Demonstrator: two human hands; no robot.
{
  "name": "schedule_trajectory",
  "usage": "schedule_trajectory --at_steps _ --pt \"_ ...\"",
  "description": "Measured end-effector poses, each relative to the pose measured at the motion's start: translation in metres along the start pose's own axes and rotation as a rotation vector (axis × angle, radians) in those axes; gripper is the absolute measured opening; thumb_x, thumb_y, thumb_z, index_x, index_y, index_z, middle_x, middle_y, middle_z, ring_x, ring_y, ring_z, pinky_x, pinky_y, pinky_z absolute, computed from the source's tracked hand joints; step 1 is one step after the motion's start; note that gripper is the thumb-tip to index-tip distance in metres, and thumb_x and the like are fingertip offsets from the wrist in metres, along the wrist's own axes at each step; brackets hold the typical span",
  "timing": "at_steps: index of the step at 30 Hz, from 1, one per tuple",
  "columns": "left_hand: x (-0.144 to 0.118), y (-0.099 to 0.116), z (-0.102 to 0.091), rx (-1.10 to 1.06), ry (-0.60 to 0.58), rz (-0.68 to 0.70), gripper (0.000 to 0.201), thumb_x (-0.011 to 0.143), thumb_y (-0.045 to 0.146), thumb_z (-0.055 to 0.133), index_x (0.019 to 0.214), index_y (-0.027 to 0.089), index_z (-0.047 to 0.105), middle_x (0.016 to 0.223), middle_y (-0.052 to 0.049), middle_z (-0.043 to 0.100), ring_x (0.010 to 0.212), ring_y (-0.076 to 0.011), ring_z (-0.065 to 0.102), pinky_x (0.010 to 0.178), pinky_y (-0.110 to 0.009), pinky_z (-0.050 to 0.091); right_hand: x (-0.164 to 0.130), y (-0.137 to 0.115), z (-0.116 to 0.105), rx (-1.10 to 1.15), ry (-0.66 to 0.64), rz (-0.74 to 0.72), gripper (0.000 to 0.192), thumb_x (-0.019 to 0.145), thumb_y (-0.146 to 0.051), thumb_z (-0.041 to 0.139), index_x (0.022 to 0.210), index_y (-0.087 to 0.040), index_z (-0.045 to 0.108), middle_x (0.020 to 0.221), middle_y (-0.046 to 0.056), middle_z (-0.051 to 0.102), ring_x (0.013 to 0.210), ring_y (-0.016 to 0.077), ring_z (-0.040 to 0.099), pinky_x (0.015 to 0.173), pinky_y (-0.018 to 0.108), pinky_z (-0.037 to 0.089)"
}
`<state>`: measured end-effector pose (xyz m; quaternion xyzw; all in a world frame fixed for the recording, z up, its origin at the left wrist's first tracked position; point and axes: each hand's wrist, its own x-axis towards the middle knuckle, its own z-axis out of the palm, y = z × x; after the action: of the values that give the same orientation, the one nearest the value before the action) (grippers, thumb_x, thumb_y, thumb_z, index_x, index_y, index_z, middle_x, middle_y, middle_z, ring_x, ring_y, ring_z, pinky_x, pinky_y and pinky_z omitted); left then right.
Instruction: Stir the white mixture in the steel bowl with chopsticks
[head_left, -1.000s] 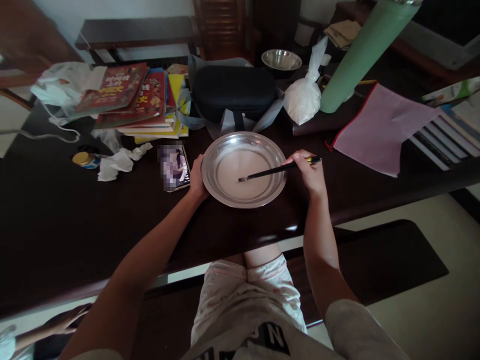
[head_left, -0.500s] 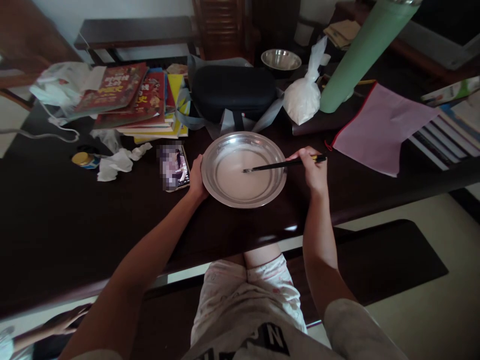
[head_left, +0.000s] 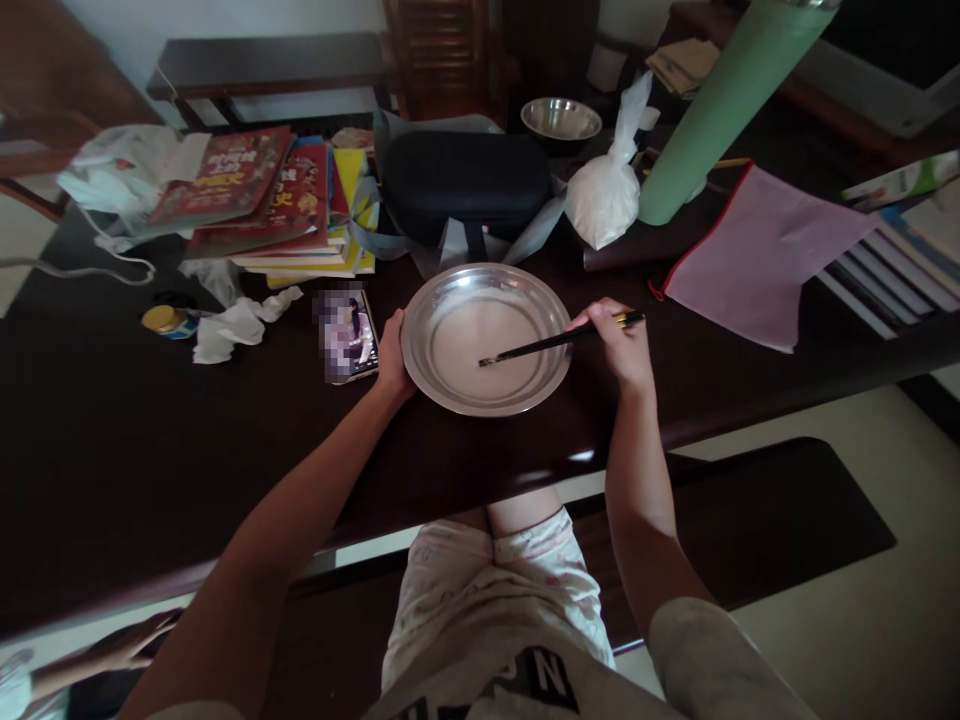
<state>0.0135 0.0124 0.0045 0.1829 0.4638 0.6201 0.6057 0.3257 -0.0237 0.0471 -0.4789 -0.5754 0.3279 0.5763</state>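
A round steel bowl [head_left: 487,404] stands on the dark table, with a pale, milky mixture [head_left: 495,335] in its bottom. My left hand [head_left: 392,355] grips the bowl's left rim, its fingers partly hidden by the wall. Black chopsticks [head_left: 551,341] with gold bands near the top are pinched in my right hand [head_left: 619,345], over the bowl's right rim. Their tips reach into the mixture and look coated. Just left of my left hand lies a phone [head_left: 356,335] with a lit screen.
Behind the bowl sits a black case [head_left: 466,185]. A bag of white powder [head_left: 604,200], a green bottle [head_left: 739,110] and a pink pouch [head_left: 772,260] stand to the right. Stacked books [head_left: 255,205], crumpled tissues [head_left: 232,328] and a small jar [head_left: 169,321] lie left. Another person's hand [head_left: 139,645] shows at lower left.
The chopstick tips have shifted slightly left and toward me through the mixture, my right hand moving a little left with them. My left hand and the bowl stay nearly in place.
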Motion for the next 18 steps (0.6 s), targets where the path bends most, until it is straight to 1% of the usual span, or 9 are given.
schedule_trajectory --at_steps 2,3,6,7,8,12,14,16,18 --pt "-0.0003 -0.0005 0.0003 0.003 0.029 0.005 0.031 0.084 0.050 0.083 0.078 0.026 0.065 0.070 0.001 0.070 0.091 -0.0247 0.077 0.086 -0.034 0.063 0.0004 -0.0002 0.0001 -0.005 -0.060 -0.024 0.053 0.086 -0.077 0.078 0.069 -0.027 0.076 0.068 0.000 0.078 0.073 0.0207 0.079 0.078 0.037 0.065" --pt "-0.0005 -0.0007 0.0006 0.009 0.042 0.002 0.031 0.085 0.050 0.082 0.078 0.025 0.065 0.069 0.001 0.070 0.091 -0.0249 0.077 0.086 -0.034 0.064 0.0007 -0.0005 0.0000 -0.008 -0.052 -0.035 0.053 0.086 -0.077 0.078 0.070 -0.027 0.077 0.069 0.000 0.078 0.074 0.0206 0.079 0.079 0.037 0.065" --pt "-0.0010 -0.0008 0.0016 0.025 0.045 -0.006 0.031 0.086 0.051 0.080 0.078 0.025 0.065 0.069 0.001 0.071 0.092 -0.0250 0.078 0.088 -0.035 0.064 0.0009 -0.0013 -0.0008 -0.011 0.049 -0.031 0.054 0.090 -0.077 0.074 0.071 -0.027 0.078 0.066 -0.001 0.077 0.072 0.0198 0.078 0.079 0.037 0.064" --pt "-0.0012 -0.0006 0.0019 0.030 0.042 -0.001 0.032 0.086 0.051 0.080 0.077 0.025 0.065 0.069 0.001 0.071 0.092 -0.0253 0.078 0.088 -0.035 0.064 0.0007 -0.0015 -0.0010 -0.008 0.063 -0.020 0.054 0.091 -0.077 0.073 0.070 -0.027 0.077 0.065 -0.001 0.076 0.071 0.0198 0.078 0.078 0.036 0.064" --pt "-0.0013 -0.0004 0.0021 0.035 0.036 0.007 0.032 0.085 0.051 0.081 0.077 0.025 0.065 0.070 0.001 0.071 0.093 -0.0257 0.078 0.088 -0.035 0.064 0.0004 -0.0016 -0.0010 -0.006 0.053 -0.010 0.055 0.091 -0.078 0.073 0.068 -0.027 0.076 0.064 -0.001 0.076 0.070 0.0198 0.078 0.077 0.036 0.064" --pt "-0.0019 0.0006 0.0028 0.045 0.033 0.016 0.034 0.085 0.051 0.081 0.074 0.025 0.064 0.069 0.000 0.070 0.089 -0.0252 0.078 0.087 -0.036 0.065 0.0002 -0.0010 -0.0001 -0.018 -0.063 -0.002 0.056 0.085 -0.081 0.076 0.067 -0.028 0.075 0.067 -0.001 0.077 0.074 0.0212 0.078 0.076 0.037 0.064" --pt "-0.0027 0.0012 0.0037 0.041 0.032 0.013 0.033 0.087 0.051 0.080 0.073 0.025 0.064 0.068 0.000 0.071 0.086 -0.0241 0.077 0.087 -0.036 0.065 0.0006 -0.0006 0.0000 -0.030 -0.021 -0.012 0.056 0.086 -0.081 0.076 0.069 -0.027 0.076 0.068 0.000 0.078 0.074 0.0212 0.079 0.078 0.038 0.065" --pt "-0.0038 0.0019 0.0050 0.034 0.023 0.007 0.033 0.089 0.051 0.078 0.073 0.025 0.065 0.067 0.000 0.071 0.086 -0.0239 0.077 0.087 -0.035 0.065 0.0007 -0.0004 -0.0004 -0.028 0.065 -0.013 0.056 0.089 -0.080 0.073 0.070 -0.027 0.076 0.066 -0.001 0.077 0.071 0.0204 0.078 0.078 0.038 0.065" --pt "-0.0049 0.0027 0.0063 0.028 0.021 -0.001 0.032 0.090 0.051 0.077 0.074 0.025 0.066 0.066 0.000 0.071 0.086 -0.0238 0.078 0.086 -0.035 0.065 0.0005 -0.0003 -0.0005 -0.015 0.088 -0.001 0.057 0.090 -0.080 0.071 0.068 -0.027 0.074 0.063 -0.001 0.075 0.067 0.0197 0.077 0.076 0.037 0.065"
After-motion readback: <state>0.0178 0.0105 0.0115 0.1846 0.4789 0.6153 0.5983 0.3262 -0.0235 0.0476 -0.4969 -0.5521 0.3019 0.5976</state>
